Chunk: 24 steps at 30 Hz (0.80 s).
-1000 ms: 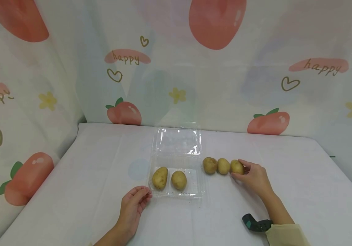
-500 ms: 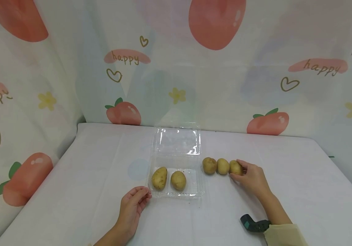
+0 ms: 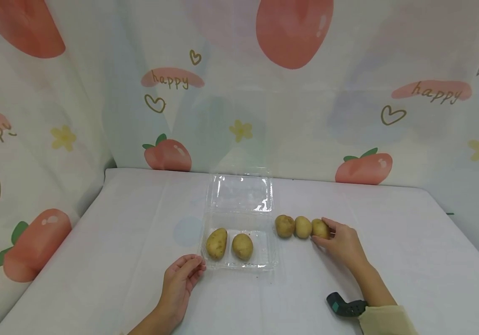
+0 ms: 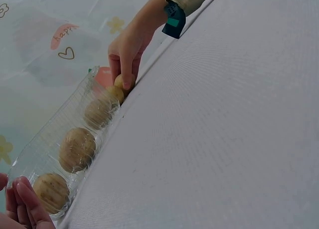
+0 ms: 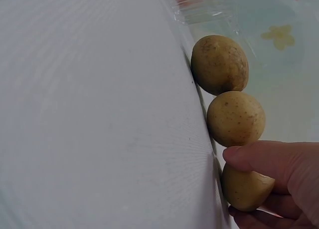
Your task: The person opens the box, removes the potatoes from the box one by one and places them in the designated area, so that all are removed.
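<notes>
On the table lies an open clear plastic clamshell box (image 3: 264, 251), its lid (image 3: 243, 193) folded back flat. Inside the box sit an elongated potato (image 3: 216, 244) and a rounder potato (image 3: 242, 246), side by side. My left hand (image 3: 180, 284) pinches the front left corner of the box between thumb and fingers. To the right of the box, three potatoes stand in a row: a browner one (image 3: 285, 226), a middle one (image 3: 303, 227) and a right-hand one (image 5: 244, 189). My right hand (image 3: 343, 242) grips that right-hand potato, thumb on the near side; part of it is hidden.
A white cloth covers the table (image 3: 97, 260). Printed curtains (image 3: 289, 116) rise along the back and the left side. A dark device (image 3: 346, 306) is strapped on the right wrist by the pale sleeve (image 3: 386, 320).
The head view has shifted very slightly. Otherwise both hands, the box and the potatoes keep their places.
</notes>
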Tool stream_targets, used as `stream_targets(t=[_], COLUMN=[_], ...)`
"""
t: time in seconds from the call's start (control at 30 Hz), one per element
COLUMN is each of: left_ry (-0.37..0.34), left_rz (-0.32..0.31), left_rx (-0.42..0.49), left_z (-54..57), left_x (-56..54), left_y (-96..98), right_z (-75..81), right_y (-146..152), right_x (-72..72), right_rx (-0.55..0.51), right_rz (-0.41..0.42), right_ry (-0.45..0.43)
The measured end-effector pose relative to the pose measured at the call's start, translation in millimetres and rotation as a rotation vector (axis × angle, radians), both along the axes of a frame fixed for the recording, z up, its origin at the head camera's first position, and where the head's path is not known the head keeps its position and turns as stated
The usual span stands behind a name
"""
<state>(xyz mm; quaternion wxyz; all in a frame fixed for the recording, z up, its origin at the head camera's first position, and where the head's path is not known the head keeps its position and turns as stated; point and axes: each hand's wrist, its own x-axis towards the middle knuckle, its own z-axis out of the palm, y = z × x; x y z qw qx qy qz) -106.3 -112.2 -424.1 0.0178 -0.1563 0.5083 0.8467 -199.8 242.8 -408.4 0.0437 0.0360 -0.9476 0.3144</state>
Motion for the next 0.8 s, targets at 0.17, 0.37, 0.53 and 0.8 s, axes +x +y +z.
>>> stream_targets(t=[0.17, 0.37, 0.53, 0.8], left_ry=[-0.005, -0.006, -0.001, 0.008], left_rz=[-0.01, -0.011, -0.008, -0.008], left_rx=[-0.012, -0.016, -0.012, -0.008], left_z=[-0.1, 0.5, 0.8, 0.4], left_x=[0.8, 0.7, 0.7, 0.7], left_y=[-0.8, -0.7, -0.8, -0.4], right_z=[0.6, 3.5, 6.8, 12.0], right_y=[-1, -2, -4, -2], right_x=[1.5, 4.1, 5.8, 6.5], right_rx=[0.0, -0.016, -0.016, -0.013], right_rz=[-0.004, -0.006, -0.007, -0.016], right_ry=[-0.016, -0.024, -0.037, -0.05])
